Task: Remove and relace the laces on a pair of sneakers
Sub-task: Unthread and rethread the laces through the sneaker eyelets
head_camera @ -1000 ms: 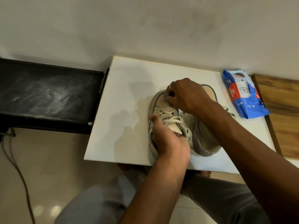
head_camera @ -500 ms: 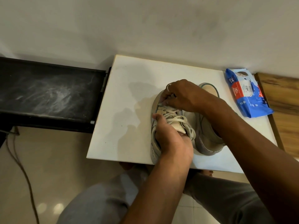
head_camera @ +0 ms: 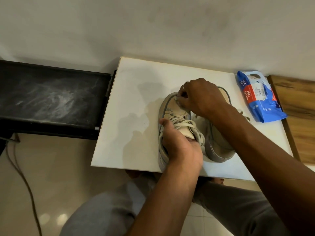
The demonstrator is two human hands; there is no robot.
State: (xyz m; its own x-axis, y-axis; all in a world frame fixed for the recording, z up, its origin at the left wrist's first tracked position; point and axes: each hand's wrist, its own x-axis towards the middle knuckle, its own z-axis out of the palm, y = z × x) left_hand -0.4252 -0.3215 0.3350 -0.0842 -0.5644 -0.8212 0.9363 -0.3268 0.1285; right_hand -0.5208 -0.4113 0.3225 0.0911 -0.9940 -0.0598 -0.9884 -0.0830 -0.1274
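Sneaker stood on white board, toe pointed at wall. Heel end gripped by left hand, thumb laid along side, fingers curled round collar. Lace (cream, loosely crossed) seen between hands. Right hand curled over toe-end eyelets, lace pinched by fingertips. Other sneaker set just beside, partly hidden by right forearm. Blue packet laid at board's far right corner.
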